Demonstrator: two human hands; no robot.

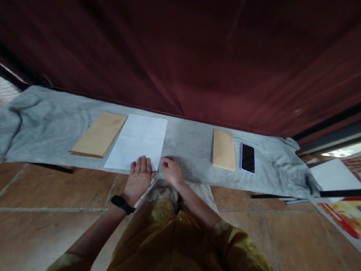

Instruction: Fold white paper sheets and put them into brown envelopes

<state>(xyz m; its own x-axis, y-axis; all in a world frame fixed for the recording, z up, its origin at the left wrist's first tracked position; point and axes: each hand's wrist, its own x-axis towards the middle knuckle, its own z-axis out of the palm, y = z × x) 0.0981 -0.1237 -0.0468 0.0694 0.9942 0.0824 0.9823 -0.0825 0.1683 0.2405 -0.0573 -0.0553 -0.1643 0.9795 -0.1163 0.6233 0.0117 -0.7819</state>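
A white sheet of paper (140, 140) lies on the grey cloth, left of the middle. My left hand (140, 174) rests on its near edge, fingers stretched out and lying flat. Beside the sheet's lower right corner is my right hand (172, 171), its fingers curled closed; whether they pinch anything is hidden. Partly against the sheet's left side lies a small stack of brown paper envelopes (99, 134). Another brown envelope, or a thin stack of them (224, 149), sits apart to the right.
A phone (247, 158) with a dark screen and pale purple case lies right of the envelope. The grey cloth (186, 140) covers a long narrow bench before a dark red curtain (187, 68). Papers (336, 174) and a colourful printed box or sheet (358, 216) are at far right.
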